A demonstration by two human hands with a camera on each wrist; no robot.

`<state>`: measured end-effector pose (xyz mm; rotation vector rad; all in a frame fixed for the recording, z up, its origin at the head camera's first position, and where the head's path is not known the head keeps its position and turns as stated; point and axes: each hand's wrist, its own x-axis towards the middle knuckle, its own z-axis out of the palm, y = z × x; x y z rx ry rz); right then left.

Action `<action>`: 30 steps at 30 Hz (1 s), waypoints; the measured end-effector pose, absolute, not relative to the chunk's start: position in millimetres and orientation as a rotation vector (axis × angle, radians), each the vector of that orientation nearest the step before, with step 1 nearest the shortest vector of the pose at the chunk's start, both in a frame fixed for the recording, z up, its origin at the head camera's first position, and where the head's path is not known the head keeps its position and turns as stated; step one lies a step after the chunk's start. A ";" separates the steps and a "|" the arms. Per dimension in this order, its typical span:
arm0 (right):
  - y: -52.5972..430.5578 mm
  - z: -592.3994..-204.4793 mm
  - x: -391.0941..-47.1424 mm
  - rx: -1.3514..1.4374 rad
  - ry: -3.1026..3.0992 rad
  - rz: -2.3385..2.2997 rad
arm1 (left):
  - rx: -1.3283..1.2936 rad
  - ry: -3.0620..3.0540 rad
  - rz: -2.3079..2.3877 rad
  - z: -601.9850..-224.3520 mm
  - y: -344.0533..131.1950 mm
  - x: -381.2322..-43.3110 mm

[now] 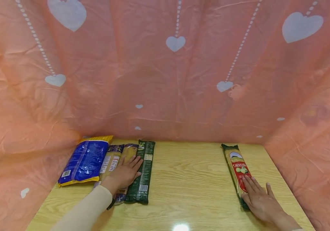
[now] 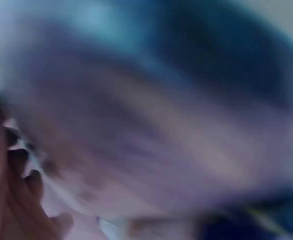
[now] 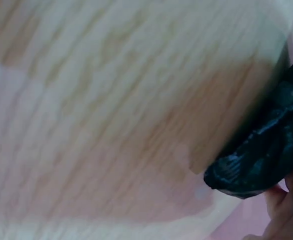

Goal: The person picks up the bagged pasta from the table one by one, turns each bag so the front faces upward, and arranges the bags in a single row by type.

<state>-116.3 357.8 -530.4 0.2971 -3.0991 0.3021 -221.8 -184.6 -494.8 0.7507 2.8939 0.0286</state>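
Observation:
My left hand lies with its fingers stretched over a yellow pack with a purple lower end and a dark green pack. Left of that hand is another yellow-and-purple pack. At the right side, my right hand rests straight fingers on a pasta pack with a red label and green ends. The right wrist view shows that pack's dark green end with part of the hand beside it. In the left wrist view, a blurred pack surface fills most of the picture beside the fingers.
A large blue bag with yellow ends lies at the far left, against the row of packs. The wooden table spreads between the two hands. Pink cloth with white hearts encloses the back and both sides.

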 end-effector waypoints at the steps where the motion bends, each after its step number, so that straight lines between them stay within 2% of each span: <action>1: 357.0 -530.6 -117.0 0.296 -3.096 0.291 | 0.767 2.884 0.008 -495.4 -188.5 -221.6; 5: 355.4 -532.7 -117.8 0.274 -3.110 0.293 | 0.846 2.878 -0.139 -496.2 -191.5 -223.6; 10: 358.7 -534.6 -119.4 0.244 -3.128 0.317 | 0.885 2.881 -0.301 -498.6 -170.0 -225.2; 17: 357.7 -533.5 -123.9 0.210 -3.145 0.326 | 0.785 2.813 -0.167 -504.1 -119.4 -216.3; 24: 355.8 -535.3 -123.6 0.174 -3.164 0.350 | 0.850 2.816 -0.097 -520.1 -67.1 -196.5; 30: 348.7 -535.8 -127.0 0.192 -3.119 0.327 | 0.860 2.791 0.062 -526.2 -54.3 -179.0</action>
